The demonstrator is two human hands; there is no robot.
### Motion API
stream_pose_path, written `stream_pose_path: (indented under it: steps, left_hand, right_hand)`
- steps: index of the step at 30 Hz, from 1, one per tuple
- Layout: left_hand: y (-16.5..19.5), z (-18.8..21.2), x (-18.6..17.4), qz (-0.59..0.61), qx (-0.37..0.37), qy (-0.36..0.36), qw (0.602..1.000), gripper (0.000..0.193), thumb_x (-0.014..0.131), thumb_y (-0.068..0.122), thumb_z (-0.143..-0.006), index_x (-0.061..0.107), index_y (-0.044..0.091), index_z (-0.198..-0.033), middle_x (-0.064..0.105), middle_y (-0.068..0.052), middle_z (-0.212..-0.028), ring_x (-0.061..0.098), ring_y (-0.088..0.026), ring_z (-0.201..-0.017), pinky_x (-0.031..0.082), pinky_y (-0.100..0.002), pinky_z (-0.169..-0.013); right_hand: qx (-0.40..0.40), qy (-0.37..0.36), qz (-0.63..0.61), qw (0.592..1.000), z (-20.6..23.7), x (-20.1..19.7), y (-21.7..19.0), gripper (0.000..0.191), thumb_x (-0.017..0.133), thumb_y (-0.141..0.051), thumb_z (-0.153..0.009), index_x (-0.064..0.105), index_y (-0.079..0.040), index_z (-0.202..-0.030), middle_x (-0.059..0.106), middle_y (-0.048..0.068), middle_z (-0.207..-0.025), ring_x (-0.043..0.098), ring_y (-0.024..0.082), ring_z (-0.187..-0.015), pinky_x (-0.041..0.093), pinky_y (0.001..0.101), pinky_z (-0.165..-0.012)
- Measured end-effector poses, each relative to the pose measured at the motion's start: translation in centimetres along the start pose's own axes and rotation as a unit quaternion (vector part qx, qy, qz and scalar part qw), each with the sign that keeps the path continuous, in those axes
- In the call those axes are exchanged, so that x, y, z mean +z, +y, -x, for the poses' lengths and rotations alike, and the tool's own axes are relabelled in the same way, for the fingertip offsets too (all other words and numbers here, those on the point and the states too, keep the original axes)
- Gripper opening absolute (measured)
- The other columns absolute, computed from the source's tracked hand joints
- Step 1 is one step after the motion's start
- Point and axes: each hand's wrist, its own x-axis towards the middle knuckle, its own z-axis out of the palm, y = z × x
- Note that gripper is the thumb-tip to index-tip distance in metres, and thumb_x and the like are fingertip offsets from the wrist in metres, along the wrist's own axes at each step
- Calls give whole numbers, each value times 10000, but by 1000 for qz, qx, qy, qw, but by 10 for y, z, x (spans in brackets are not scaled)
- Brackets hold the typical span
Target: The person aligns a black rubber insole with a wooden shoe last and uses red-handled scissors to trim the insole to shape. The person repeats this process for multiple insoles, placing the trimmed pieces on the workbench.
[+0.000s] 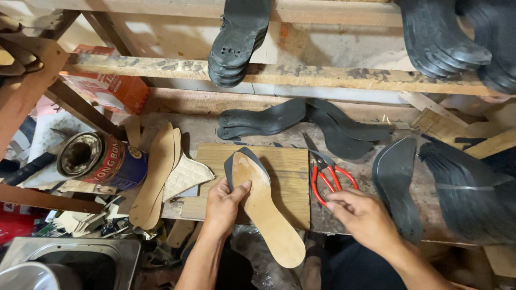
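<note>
— Tan leather, is it, that long piece in the middle?

— A tan insole, yes, lying on a dark sole piece of the same outline, which shows only at its far left edge. Both rest on a wooden board on the worktop, with the near end of the insole hanging past the board's edge.

— And the hands?

— The left hand pinches the pair at its left edge, thumb on top of the tan face, fingers curled under. The right hand is loosely spread, fingertips touching the near end of the red-handled shears, not closed round them. The shears lie just right of the board, blades pointing far.

— What else is about?

— To the left, a stack of tan insoles beside a pale woven piece, and a tin can on its side. Far from the board lie black soles; to the right, one more dark sole. More black soles hang on the wooden rack above.
</note>
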Motion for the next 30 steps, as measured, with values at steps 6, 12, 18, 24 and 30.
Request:
stream_pose_path:
  steps: [6,12,18,24,30]
  left_hand:
    - [4,3,2,-17,-17,6,1000,220,635,22,-936,681,-28,-1144,768,-104,-965,713,-154,-774,581,-311,-701]
    - [6,4,3,-23,-19,-3,1000,233,638,11,-931,677,-31,-1157,766,-97,-988,713,-149,-799,586,-303,-720]
    - [4,1,2,-38,-8,-22,999,237,631,24,-933,673,-33,-1159,769,-98,-988,720,-147,-808,590,-301,-730]
    - [0,-1,1,-35,-6,-28,999,228,635,24,-932,684,-33,-1147,762,-90,-972,707,-145,-794,584,-305,-721]
    - [0,0,0,-43,-10,-28,999,208,639,32,-942,689,-39,-1131,765,-89,-968,706,-142,-801,585,-298,-729]
  right_hand:
    - [-387,83,194,898,-13,14,-23,219,721,-162,-828,751,-44,-1011,717,82,-1086,640,298,-1018,525,421,-859]
    - [-276,76,335,898,-19,3,-7,300,697,-195,-811,756,-99,-1089,717,65,-1020,634,295,-1043,499,454,-912]
    - [-261,142,219,929,-30,2,-12,337,649,-93,-747,734,-60,-1072,715,129,-1042,694,354,-945,563,452,-804]
    - [-243,126,230,934,-39,31,-31,325,686,-121,-769,697,8,-1067,677,231,-1006,672,420,-866,547,513,-749]
    - [-200,121,257,938,-50,35,-31,332,638,-44,-735,697,9,-1057,678,278,-1067,701,438,-821,576,513,-729]
